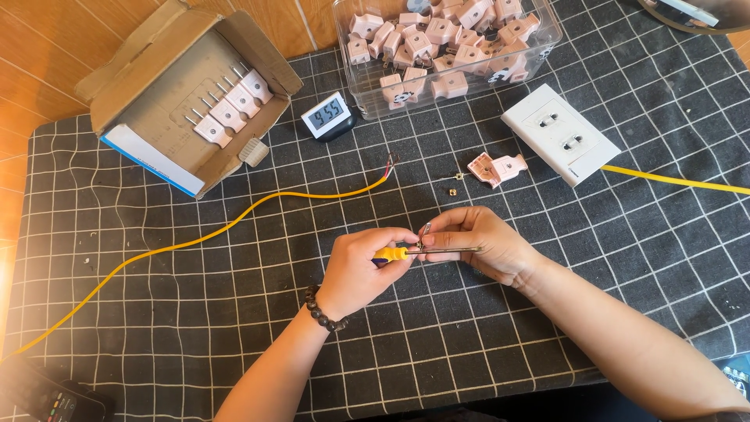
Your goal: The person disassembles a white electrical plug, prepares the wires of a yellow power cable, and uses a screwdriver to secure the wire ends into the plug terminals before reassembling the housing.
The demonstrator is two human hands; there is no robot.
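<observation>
— Screwdriver [406, 252]: where does it sit?

— Between both hands, just above the counter [195, 328] with its black gridded mat. The left hand [361, 270] is clenched around the yellow handle; the thin shaft runs rightward into the right hand [478, 242].

— And the right hand?

— Its fingers are pinched closed on a small metal part [425, 232] at the thumb tip, touching the shaft. What kind of part it is, I cannot tell.

— What lies beyond the hands?

— A pink plug half [496, 169], opened, with a tiny brass piece [452, 190] just beside it, both apart from the hands. To its right a white wall socket [560, 144]. A yellow cable [234, 220] curves off left, its stripped end [391, 162] near the plug.

— Further back?

— A clear tub [539, 47] full of pink plugs, a small digital clock [326, 116], and an open cardboard box [141, 86] holding a row of plugs.
</observation>
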